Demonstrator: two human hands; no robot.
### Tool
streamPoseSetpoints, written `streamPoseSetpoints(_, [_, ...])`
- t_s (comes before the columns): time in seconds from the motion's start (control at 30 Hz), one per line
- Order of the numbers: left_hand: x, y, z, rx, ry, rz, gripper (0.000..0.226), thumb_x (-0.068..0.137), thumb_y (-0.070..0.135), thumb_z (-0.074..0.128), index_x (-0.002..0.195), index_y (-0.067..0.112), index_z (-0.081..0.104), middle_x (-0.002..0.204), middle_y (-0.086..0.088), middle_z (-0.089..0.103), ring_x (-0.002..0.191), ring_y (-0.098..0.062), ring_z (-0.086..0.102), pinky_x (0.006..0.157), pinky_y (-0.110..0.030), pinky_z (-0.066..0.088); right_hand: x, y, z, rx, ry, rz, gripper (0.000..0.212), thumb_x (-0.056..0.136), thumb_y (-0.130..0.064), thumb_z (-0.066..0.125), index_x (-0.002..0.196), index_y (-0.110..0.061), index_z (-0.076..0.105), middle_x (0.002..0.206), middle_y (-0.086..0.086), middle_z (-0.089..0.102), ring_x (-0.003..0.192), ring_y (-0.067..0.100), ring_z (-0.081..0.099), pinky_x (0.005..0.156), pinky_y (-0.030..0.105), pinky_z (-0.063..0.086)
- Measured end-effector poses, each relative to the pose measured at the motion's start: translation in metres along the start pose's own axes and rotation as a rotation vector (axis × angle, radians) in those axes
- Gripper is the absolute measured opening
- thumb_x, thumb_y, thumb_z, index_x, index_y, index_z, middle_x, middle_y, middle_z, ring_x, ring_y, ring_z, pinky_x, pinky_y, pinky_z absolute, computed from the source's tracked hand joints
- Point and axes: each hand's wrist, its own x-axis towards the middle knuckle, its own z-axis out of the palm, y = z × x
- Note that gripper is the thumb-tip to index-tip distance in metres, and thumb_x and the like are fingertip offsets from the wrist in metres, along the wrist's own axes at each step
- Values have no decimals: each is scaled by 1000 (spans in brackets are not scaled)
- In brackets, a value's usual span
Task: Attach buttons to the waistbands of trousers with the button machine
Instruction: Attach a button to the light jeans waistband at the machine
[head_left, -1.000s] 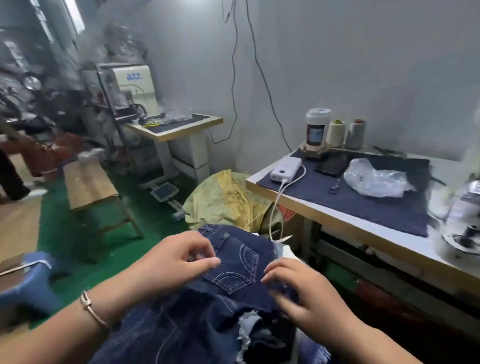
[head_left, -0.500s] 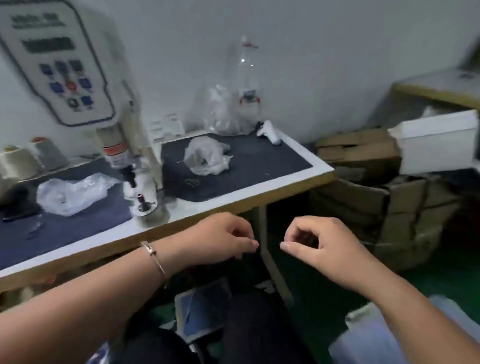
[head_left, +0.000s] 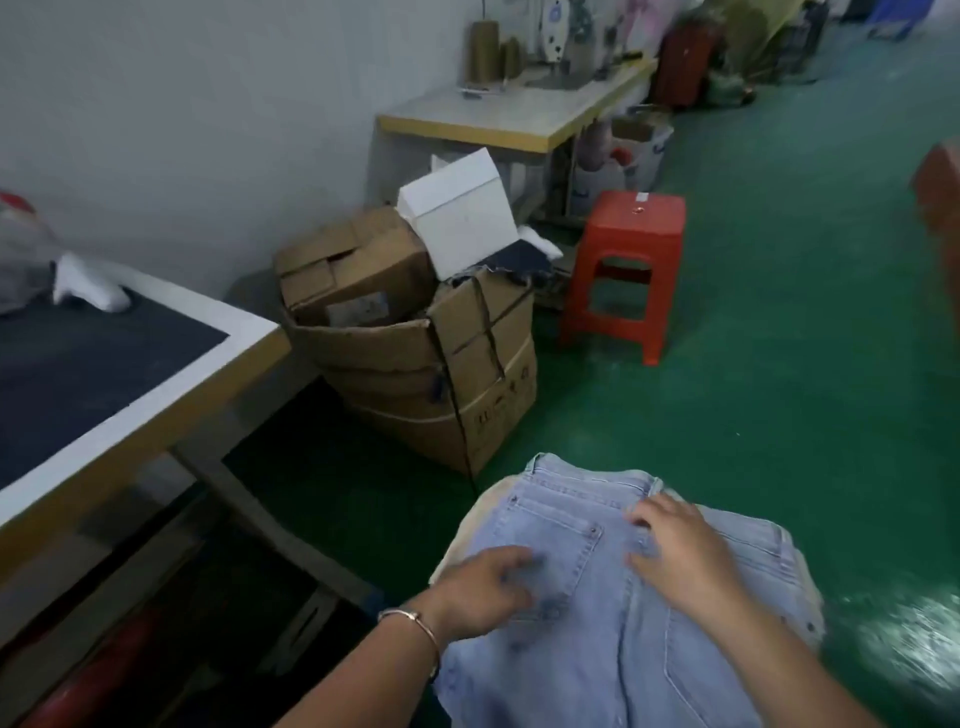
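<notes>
Here, trousers (head_left: 618, 597): light blue denim, back side up, spread low in the frame over the green floor (head_left: 779, 364); waistband toward the far edge, back pocket with rivets showing.
Left hand (head_left: 483, 587): resting on the back pocket, fingers loosely spread and blurred; gripping nothing that can be seen; thin bracelet (head_left: 415, 623) on the wrist.
Right hand (head_left: 680, 556): laid flat on the denim just below the waistband, fingers extended and fanned, pinching nothing.
Surface (head_left: 171, 384): to the left, white-edged with a dark mat; white object (head_left: 88, 286) lying near its far corner.
Cardboard boxes (head_left: 415, 353): stacked and crumpled beyond the surface, against the wall; white box (head_left: 457, 213) tilted on top, dark fabric scraps beside it.
Red stool (head_left: 623, 270): plastic, upright on the floor, right of the boxes.
Far table (head_left: 519, 114): against the wall, thread cones (head_left: 488, 49) standing on it.
</notes>
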Motion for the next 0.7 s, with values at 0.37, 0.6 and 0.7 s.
streamPoseSetpoints(0.37, [16,-23,17,131,9,73,55,94,33,61,146,30,43,158,10,23,145,-6,23,114,-16,15,30,22,17,7,15,196,114,61,-83,60,150,-22,23,147,3,43,131,25,42,102,34,38])
streamPoseSetpoints(0.6, [16,-27,17,104,14,77,53,94,31,60,145,33,45,157,14,24,143,-7,26,110,-14,17,55,37,3,73,-107,279,106,64,-86,53,144,-18,36,151,4,37,136,24,38,107,41,29])
streamPoseSetpoints(0.7, [17,-27,16,86,13,72,53,93,32,62,144,34,47,156,15,25,143,-6,27,112,-16,19,53,31,1,122,-96,239,105,65,-75,67,142,-9,36,147,7,42,130,24,45,103,38,39])
